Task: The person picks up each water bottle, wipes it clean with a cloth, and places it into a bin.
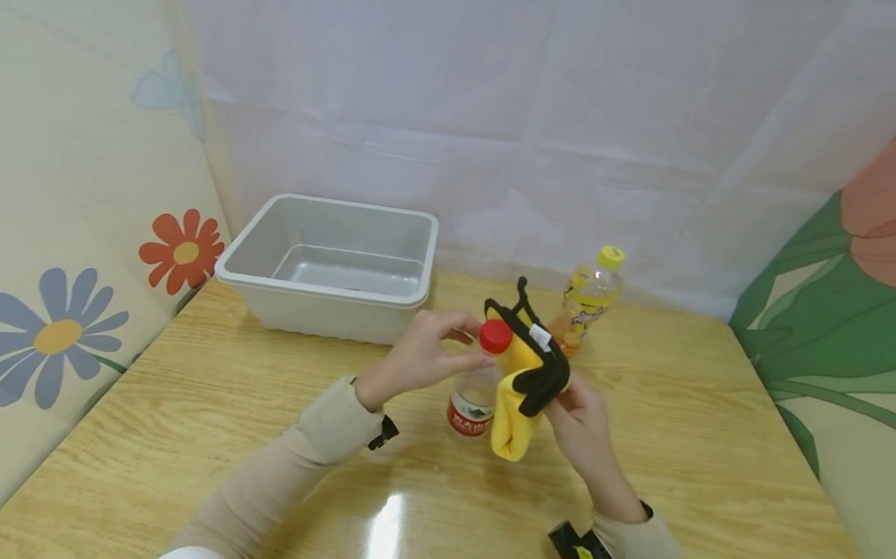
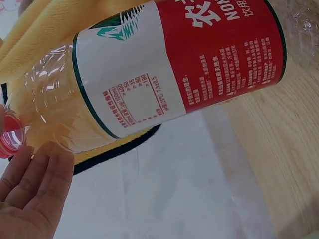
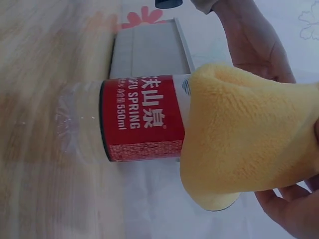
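A clear plastic water bottle (image 1: pixel 472 404) with a red cap (image 1: pixel 495 336) and a red and white label stands about upright over the table. My left hand (image 1: pixel 440 354) pinches it at the cap and neck, thumb and fingers on either side; the left wrist view shows the fingertips (image 2: pixel 55 159) by the neck. My right hand (image 1: pixel 580 414) grips a folded yellow cloth (image 1: pixel 515 416) with black edging, a white tag and a black loop. In the right wrist view the fluffy cloth (image 3: pixel 239 134) hangs beside the bottle and hides its upper part.
A grey plastic tub (image 1: pixel 327 295) stands at the back left of the wooden table (image 1: pixel 680 456). Behind the cloth is a second bottle (image 1: pixel 590 298) with a yellow cap and orange contents. A pale curtain (image 1: pixel 515 124) hangs along the back edge.
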`<action>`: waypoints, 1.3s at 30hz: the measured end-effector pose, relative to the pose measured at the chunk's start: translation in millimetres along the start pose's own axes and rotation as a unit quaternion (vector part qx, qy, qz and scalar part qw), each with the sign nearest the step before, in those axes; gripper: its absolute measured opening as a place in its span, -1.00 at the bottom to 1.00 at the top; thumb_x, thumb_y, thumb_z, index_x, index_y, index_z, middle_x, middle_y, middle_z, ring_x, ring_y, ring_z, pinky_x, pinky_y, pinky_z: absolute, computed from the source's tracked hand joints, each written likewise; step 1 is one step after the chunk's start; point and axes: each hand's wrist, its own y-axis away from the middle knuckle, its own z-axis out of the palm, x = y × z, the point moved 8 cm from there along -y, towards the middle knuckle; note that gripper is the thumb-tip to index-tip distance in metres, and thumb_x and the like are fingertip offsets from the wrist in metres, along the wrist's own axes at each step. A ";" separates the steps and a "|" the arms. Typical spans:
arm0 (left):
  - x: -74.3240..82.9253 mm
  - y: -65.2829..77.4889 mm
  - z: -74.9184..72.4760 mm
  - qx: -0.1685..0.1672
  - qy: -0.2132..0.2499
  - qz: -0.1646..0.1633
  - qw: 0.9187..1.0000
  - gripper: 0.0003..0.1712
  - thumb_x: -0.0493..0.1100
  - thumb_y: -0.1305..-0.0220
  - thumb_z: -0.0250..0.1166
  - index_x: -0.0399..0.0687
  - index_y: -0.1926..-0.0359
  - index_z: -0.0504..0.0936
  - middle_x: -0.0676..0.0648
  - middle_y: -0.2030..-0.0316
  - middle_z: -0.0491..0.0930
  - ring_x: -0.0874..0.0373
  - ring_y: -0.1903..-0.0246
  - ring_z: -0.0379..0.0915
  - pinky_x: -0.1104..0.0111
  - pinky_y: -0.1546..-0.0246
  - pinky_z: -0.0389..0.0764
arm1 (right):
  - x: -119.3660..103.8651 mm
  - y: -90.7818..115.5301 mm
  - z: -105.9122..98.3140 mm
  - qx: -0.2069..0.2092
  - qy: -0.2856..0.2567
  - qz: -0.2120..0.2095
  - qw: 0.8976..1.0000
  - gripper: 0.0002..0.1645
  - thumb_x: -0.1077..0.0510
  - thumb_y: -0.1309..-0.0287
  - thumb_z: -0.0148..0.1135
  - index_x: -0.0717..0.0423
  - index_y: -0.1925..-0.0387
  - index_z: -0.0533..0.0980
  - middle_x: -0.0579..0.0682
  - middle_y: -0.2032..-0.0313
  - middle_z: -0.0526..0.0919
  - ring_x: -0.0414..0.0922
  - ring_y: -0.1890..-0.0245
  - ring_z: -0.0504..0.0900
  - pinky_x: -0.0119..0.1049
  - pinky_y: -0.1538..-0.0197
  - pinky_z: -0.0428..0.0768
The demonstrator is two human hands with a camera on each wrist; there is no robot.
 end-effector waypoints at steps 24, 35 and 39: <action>3.9 6.0 -1.9 0.030 0.003 0.022 0.999 -0.72 -0.31 0.05 0.41 -0.35 0.28 0.57 -0.18 0.34 0.63 0.06 0.29 0.57 0.46 0.15 0.58 | 66.7 32.4 11.0 -0.023 0.025 0.188 0.981 -0.79 0.60 0.00 -0.05 0.61 0.26 0.42 -0.38 0.34 0.55 -0.39 0.27 0.49 -0.57 0.21 0.49; -2.6 9.6 -2.2 0.030 0.049 0.009 0.998 -0.70 -0.37 0.01 0.35 -0.41 0.21 0.54 -0.25 0.27 0.61 0.01 0.22 0.56 0.38 0.15 0.59 | 74.0 35.9 15.4 -0.032 0.025 0.220 0.975 -0.74 0.55 -0.05 0.00 0.52 0.17 0.45 -0.13 0.31 0.59 -0.35 0.26 0.50 -0.53 0.18 0.50; -1.1 9.3 -0.3 0.027 0.043 0.013 0.999 -0.70 -0.37 -0.03 0.31 -0.40 0.16 0.53 -0.27 0.22 0.60 0.00 0.17 0.55 0.36 0.11 0.57 | 71.5 36.5 14.3 -0.030 0.021 0.214 0.976 -0.75 0.54 -0.06 0.00 0.54 0.17 0.45 -0.31 0.32 0.58 -0.35 0.24 0.51 -0.54 0.16 0.50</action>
